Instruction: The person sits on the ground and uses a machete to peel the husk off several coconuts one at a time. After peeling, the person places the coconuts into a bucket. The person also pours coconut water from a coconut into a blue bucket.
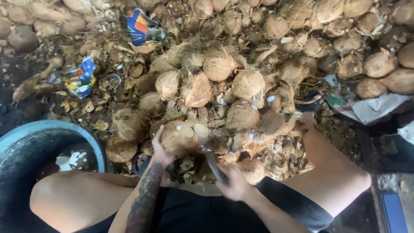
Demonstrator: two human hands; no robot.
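Coconut (179,136) is gripped from below-left by the left hand (160,152), fingers wrapped — held at the heap's near edge. Right hand (233,183) is closed on a blurred blade (214,167), lying just right of and below the coconut.

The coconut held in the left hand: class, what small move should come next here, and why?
Probably a short chop of the blade into the coconut. The left hand grips it from the near side and steadies it against the heap of coconuts, part of its husk is already off with pale shell showing, and the right hand holds the blade just beside it, blurred.
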